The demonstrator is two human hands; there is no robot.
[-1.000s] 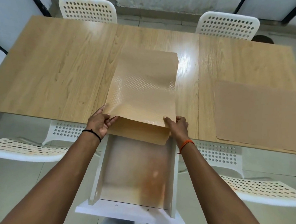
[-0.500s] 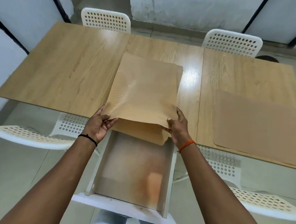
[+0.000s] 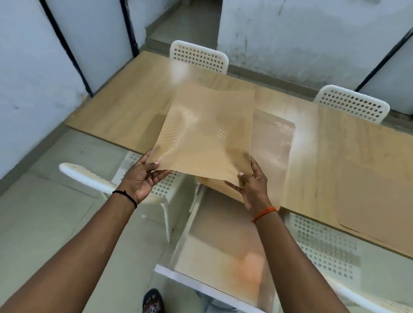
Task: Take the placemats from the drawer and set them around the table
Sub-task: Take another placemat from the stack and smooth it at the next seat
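Head view: a tan placemat is lifted above the wooden surface, pinched at its near corners by the fingers of the left hand and right hand. Just beyond the right fingers, more placemats lie on the surface, blurred. Below both hands the white drawer stands open, a tan sheet lining its bottom. Far right of the fingers, another mat lies flat.

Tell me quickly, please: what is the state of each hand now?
Left hand: grip closed on the near left corner of the lifted placemat.
Right hand: grip closed on the near right corner of the same placemat.
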